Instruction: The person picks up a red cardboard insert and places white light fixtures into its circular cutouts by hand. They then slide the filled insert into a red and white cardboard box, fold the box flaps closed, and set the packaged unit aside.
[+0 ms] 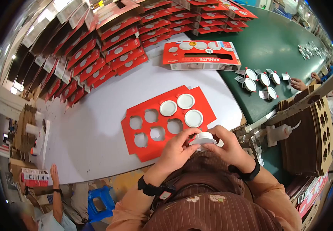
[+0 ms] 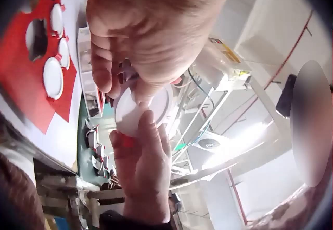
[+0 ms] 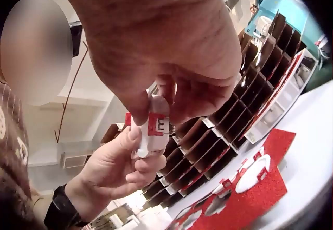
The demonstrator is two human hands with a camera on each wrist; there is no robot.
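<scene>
Both hands hold one round white disc piece (image 1: 202, 139) with red tabs, above the near edge of a red card sheet (image 1: 162, 151). The left hand (image 1: 176, 151) grips its left side, the right hand (image 1: 231, 148) its right side, thumbs on the near face. In the right wrist view, the white piece (image 3: 151, 141) shows red tabs between the left hand (image 3: 112, 170) and the right hand (image 3: 171, 58). Several round holes pierce the sheet, and three white discs (image 1: 185, 101) sit in its right part.
Stacked red cartons (image 1: 122, 48) line the back. A red and white box (image 1: 201, 56) lies behind the sheet on the white table (image 1: 85, 138). More white discs (image 1: 264, 79) lie on the green table (image 1: 251, 46) to the right. Another person's hand (image 1: 298, 84) is there; cardboard (image 1: 305, 131) stands nearer.
</scene>
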